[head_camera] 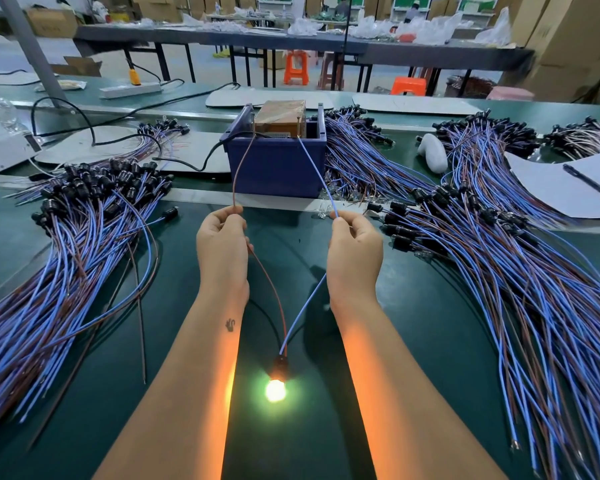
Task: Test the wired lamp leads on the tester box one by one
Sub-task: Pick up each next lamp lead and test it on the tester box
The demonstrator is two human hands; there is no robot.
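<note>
Head view shows a lit lamp (275, 389) low over the green worktop (413, 341) between the forearms. Its brown lead (236, 174) is pinched by the left hand (222, 244), its blue lead (321, 178) by the right hand (354, 251); both seemingly reach the tester box (278, 161) posts. Lead bundles (66, 244) flank them.

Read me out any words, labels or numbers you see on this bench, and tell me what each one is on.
No text here can be read.
Tester box: no print shows on its blue wall.
Paper sheet under the pen: looks blank.
Cardboard cartons at the back: marks too blurred to read.
</note>
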